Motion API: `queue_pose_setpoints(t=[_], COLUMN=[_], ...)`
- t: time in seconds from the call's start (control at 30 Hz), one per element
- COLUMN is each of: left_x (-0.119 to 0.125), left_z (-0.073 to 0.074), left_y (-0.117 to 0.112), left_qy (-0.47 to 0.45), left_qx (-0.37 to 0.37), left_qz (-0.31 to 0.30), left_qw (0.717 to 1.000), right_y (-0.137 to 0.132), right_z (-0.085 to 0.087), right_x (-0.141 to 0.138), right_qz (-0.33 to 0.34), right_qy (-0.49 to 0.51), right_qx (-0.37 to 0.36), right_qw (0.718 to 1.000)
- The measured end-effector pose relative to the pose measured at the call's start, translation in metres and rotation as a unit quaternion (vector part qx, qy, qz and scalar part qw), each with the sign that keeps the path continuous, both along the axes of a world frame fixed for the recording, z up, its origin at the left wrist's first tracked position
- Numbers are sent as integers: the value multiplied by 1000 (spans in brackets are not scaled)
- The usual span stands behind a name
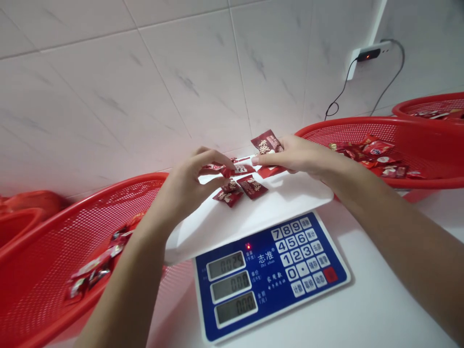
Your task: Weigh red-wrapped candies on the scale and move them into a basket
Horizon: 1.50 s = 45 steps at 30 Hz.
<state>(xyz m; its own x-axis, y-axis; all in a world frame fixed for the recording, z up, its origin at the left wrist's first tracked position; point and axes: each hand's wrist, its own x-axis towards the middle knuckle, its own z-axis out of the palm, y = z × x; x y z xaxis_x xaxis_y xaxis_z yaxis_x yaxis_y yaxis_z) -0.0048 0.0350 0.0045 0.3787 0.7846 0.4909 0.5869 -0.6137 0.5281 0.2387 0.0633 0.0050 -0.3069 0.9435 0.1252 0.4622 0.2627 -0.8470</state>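
My right hand [290,152] grips a dark red snack packet [267,142] with pale lettering, and a brighter red packet [270,171] shows just under its fingers. On the left, my left hand [197,179] has its fingers curled with a small red wrapped candy [227,171] between thumb and fingertips. Both hands are above the white pan [290,193] of a digital scale [268,275]. Several dark red packets [253,187] lie on the pan, close to my left thumb. The scale's top display appears to read 0.025.
A red mesh basket [126,193] with wrapped candies stands at the left, another basket [435,179] at the right. A further red basket [427,106] is at the far right. Behind is a tiled wall [181,87] with a power strip [369,53] and hanging cables.
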Motion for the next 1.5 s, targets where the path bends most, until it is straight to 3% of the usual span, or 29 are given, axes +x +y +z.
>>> queue_pose_setpoints(t=[0.07, 0.13, 0.2, 0.37, 0.5, 0.67, 0.87, 1.3, 1.43, 1.5], left_x=[-6, -6, 1, 32, 33, 16, 14, 12, 6, 4], left_z=[4, 8, 11, 9, 6, 8, 11, 9, 10, 13], left_y=[-1, -5, -12, -32, -29, -15, -16, -11, -15, -20], left_qy=[79, 79, 6, -148, -200, -254, -186, -150, -26, 45], left_qx=[-11, -8, -9, -37, -19, -74, -158, -149, -17, 58], left_qz=[31, 65, 77, -27, 2, 31, 5, 17, 65, 48], left_qw=[996, 995, 997, 988, 980, 964, 970, 977, 997, 996], right_y=[-2, -8, -17, -40, -42, -34, -27, -21, -13, -11], right_z=[1, 4, 8, 16, 18, 19, 15, 11, 6, 6], right_x=[2, 1, -1, -13, -14, -5, -4, -3, -1, -1], right_qz=[-9, -1, 35, 151, 162, 115, 106, 114, 71, 63], right_qy=[-17, -12, 4, 5, 12, 48, 31, 42, 33, 48], right_qx=[23, 31, 32, 25, -1, -4, -6, -37, -43, -57], right_qw=[1000, 999, 999, 988, 987, 992, 994, 992, 996, 995])
